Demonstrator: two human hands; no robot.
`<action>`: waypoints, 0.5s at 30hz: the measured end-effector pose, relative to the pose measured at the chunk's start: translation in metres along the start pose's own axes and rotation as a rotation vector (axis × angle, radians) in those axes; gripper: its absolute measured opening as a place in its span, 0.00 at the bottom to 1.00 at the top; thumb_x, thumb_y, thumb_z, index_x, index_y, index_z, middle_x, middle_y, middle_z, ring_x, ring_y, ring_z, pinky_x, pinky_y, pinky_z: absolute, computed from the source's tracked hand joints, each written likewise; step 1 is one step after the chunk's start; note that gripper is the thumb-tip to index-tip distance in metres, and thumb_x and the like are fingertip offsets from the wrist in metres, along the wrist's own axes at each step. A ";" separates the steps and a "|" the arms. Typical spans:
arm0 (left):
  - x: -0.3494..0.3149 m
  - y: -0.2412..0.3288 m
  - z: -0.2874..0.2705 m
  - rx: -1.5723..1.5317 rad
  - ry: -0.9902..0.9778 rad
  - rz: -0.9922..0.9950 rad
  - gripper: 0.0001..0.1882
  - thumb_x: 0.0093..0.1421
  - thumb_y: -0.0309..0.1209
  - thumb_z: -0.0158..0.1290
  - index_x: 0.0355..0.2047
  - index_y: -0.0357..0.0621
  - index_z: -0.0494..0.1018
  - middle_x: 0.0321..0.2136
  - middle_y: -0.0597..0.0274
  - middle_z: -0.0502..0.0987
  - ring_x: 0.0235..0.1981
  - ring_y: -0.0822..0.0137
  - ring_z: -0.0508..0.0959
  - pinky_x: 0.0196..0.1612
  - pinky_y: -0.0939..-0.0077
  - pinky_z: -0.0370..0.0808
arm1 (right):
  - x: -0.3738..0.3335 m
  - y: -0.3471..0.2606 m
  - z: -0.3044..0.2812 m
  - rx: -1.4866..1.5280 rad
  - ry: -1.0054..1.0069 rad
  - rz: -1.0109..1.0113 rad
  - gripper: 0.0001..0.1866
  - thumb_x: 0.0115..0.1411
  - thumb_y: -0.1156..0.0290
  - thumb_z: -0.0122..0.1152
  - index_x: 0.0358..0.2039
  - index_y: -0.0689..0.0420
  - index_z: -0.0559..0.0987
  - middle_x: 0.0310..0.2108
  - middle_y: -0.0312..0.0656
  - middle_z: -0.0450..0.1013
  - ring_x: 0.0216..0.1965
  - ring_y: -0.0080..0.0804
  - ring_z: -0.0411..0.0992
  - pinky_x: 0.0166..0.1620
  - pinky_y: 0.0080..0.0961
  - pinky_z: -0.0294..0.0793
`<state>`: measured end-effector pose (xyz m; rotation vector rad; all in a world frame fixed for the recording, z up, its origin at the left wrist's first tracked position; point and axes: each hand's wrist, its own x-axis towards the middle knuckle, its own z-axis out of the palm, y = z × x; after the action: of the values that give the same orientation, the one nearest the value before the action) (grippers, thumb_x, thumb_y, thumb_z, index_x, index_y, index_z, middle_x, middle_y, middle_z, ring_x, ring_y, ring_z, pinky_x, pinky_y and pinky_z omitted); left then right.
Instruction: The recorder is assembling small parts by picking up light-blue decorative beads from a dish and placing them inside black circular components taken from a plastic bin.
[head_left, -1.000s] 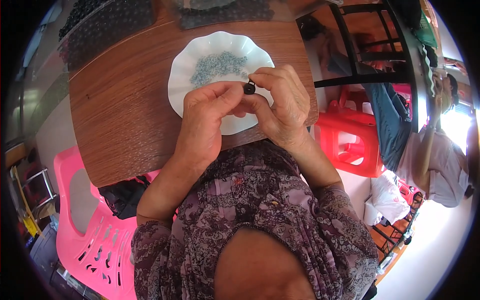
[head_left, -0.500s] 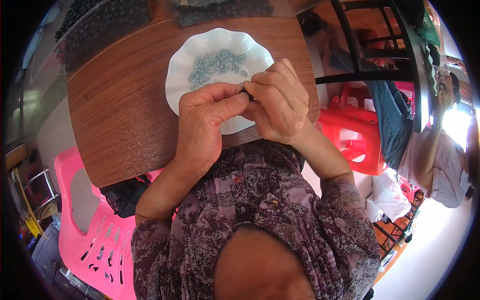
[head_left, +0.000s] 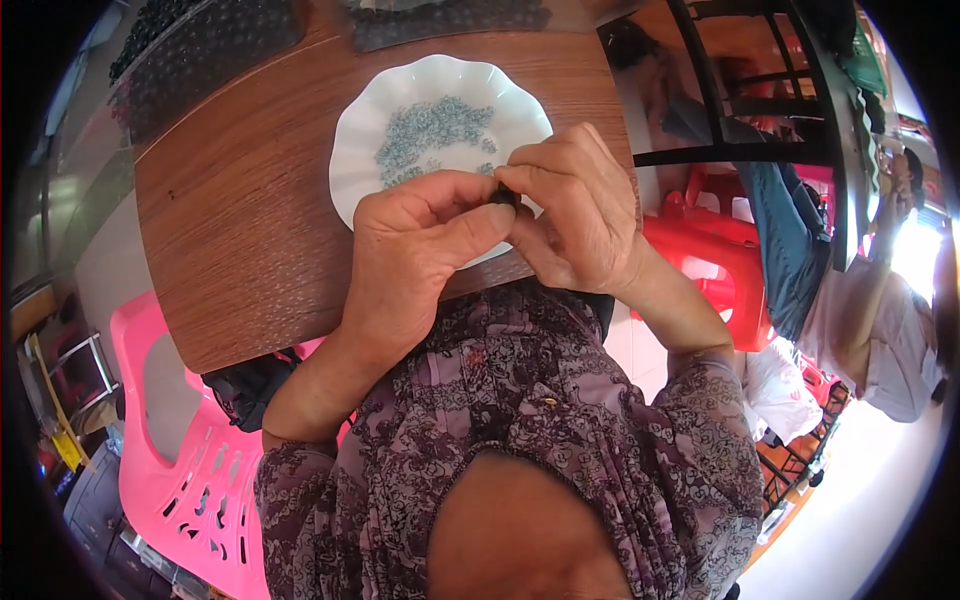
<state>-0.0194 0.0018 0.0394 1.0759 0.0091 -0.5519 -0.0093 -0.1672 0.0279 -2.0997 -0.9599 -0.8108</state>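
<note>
A small dark round piece (head_left: 505, 195) is pinched between the fingertips of both hands, over the near right part of a white scalloped plate (head_left: 352, 150). My left hand (head_left: 425, 225) grips it from the left with thumb and forefinger. From the right, the thumb and forefinger of my right hand (head_left: 580, 205) close on its other side. The piece is mostly covered by fingers, and its exact kind cannot be made out. In the plate lies a spread of tiny pale blue-green clear pieces (head_left: 435, 130).
The plate stands on a brown wooden table (head_left: 250, 230). Trays of dark beads (head_left: 215, 65) sit at the far left. A pink chair (head_left: 190, 480) is at the left, a red stool (head_left: 705, 255) at the right. Another person (head_left: 880, 320) is at the far right.
Both hands have moved slightly apart and shifted a little; more of the dark piece shows between the fingertips. The right hand has moved a little to the right.
</note>
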 end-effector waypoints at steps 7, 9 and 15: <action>0.000 -0.004 0.002 -0.074 0.030 -0.028 0.07 0.55 0.21 0.53 0.35 0.31 0.74 0.29 0.63 0.77 0.30 0.78 0.74 0.35 0.88 0.69 | 0.000 0.000 -0.004 -0.020 -0.082 -0.032 0.21 0.26 0.80 0.61 0.28 0.67 0.73 0.25 0.45 0.69 0.21 0.37 0.65 0.23 0.28 0.62; 0.000 -0.004 0.000 -0.060 -0.011 -0.078 0.08 0.55 0.21 0.53 0.35 0.31 0.74 0.29 0.62 0.77 0.30 0.76 0.74 0.35 0.87 0.70 | 0.002 0.001 -0.005 -0.005 -0.088 -0.064 0.21 0.24 0.79 0.60 0.26 0.67 0.74 0.23 0.45 0.68 0.19 0.37 0.64 0.22 0.28 0.61; 0.003 -0.004 0.000 -0.134 -0.070 -0.134 0.09 0.55 0.21 0.52 0.36 0.29 0.73 0.29 0.58 0.77 0.30 0.73 0.76 0.38 0.83 0.72 | 0.004 0.004 -0.004 -0.057 -0.117 -0.221 0.15 0.21 0.73 0.53 0.15 0.65 0.68 0.17 0.41 0.59 0.18 0.34 0.60 0.20 0.28 0.56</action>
<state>-0.0181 -0.0012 0.0354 0.9291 0.0565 -0.7004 -0.0049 -0.1714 0.0320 -2.1347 -1.2624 -0.8398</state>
